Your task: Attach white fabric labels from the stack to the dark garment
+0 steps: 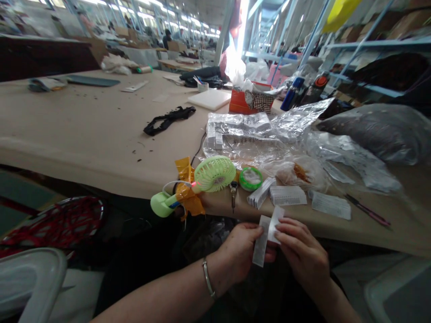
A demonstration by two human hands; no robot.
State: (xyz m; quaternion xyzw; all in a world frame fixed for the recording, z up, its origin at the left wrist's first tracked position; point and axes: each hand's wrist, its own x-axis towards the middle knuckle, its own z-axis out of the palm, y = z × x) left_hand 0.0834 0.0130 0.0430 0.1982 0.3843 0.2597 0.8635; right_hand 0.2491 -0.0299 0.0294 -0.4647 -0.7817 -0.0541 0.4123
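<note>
Below the table's front edge, my left hand (240, 249) pinches a narrow whitish strip (261, 242) between thumb and fingers. My right hand (301, 246), close on its right, has its fingers closed on a white label (276, 220). The two pieces sit side by side, the label partly over the strip. Just beyond my hands on the table lie a fanned stack of labels (261, 194), a second label stack (288, 195) and printed labels (332, 205). Their print is too small to read.
A green fan (215, 174) is taped at the table edge (134, 186). Nearby are a green round container (250, 178), a pointed tool (233, 195), tweezers (367, 211) and plastic bags (249, 143). Black fabric (168, 120) lies farther left.
</note>
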